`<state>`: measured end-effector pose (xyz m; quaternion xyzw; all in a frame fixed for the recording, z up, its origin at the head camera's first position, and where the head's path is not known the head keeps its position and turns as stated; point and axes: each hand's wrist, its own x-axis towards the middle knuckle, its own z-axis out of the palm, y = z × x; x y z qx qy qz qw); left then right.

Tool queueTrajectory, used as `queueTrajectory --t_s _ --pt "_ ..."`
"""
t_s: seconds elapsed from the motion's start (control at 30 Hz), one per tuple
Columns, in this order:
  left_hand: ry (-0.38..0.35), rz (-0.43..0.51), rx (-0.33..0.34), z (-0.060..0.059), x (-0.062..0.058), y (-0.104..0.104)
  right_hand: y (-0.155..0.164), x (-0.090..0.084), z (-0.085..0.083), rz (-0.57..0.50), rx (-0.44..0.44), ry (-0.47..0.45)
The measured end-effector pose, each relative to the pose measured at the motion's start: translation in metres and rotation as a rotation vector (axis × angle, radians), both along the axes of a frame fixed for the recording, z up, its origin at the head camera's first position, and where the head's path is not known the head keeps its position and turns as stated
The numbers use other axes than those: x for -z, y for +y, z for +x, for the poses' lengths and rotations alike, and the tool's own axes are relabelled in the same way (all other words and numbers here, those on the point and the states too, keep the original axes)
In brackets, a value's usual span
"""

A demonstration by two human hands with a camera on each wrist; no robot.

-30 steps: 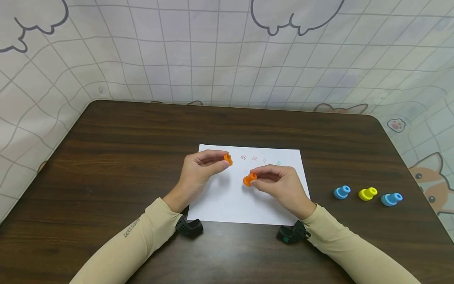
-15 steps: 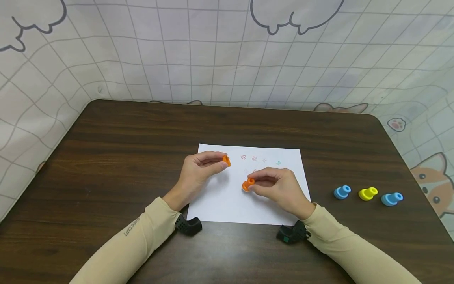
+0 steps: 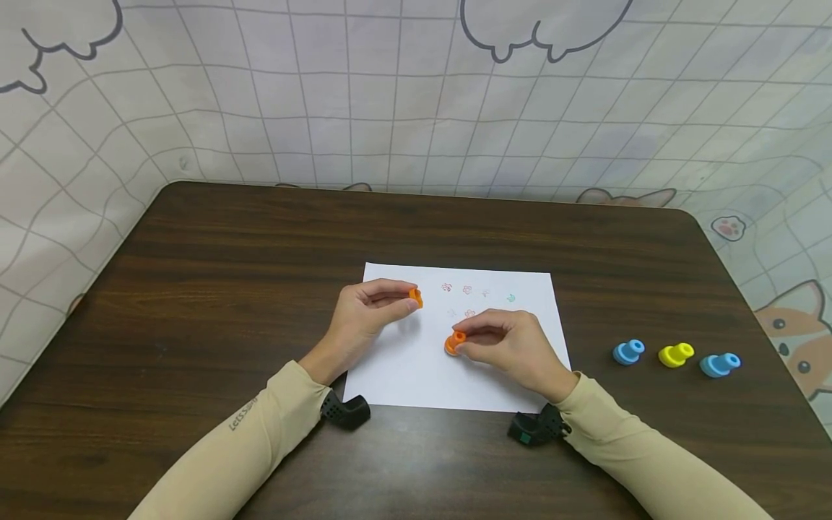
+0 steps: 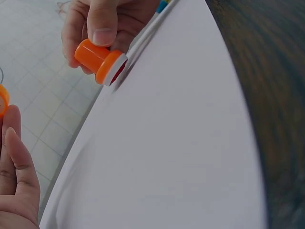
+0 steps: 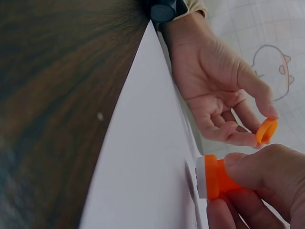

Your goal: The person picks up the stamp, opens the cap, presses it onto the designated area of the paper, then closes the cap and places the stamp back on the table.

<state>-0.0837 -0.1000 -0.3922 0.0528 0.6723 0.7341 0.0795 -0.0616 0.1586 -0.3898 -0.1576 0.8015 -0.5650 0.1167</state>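
A white sheet of paper (image 3: 416, 368) lies on the dark wooden table, with several small coloured stamp marks (image 3: 466, 290) near its far edge. My right hand (image 3: 513, 347) pinches an orange stamp (image 3: 454, 341) by its stem, its flat face turned toward the paper just above the sheet; the stamp (image 5: 214, 177) (image 4: 100, 58) shows close in both wrist views. My left hand (image 3: 364, 314) pinches a small orange cap (image 3: 415, 297) (image 5: 266, 131) between thumb and fingertips, resting on the paper's left part.
To the right of the paper stand a blue stamp (image 3: 627, 352), a yellow stamp (image 3: 674, 354) and another blue stamp (image 3: 718, 364) in a row. A curtain with cartoon prints hangs behind the table (image 3: 195, 289).
My right hand has lowered the orange stamp toward me and down to the paper. The left hand with the cap has barely moved.
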Motion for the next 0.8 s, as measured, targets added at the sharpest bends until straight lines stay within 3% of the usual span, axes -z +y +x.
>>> queueTrajectory --t_s 0.67,0.8 --pt "0.011 -0.013 0.021 0.0001 0.0023 0.0003 -0.0003 0.0030 -0.0011 0.091 -0.023 0.030" --pt "0.014 -0.012 0.021 0.0000 0.0021 0.0005 -0.0008 0.0007 -0.0008 0.143 -0.040 0.095"
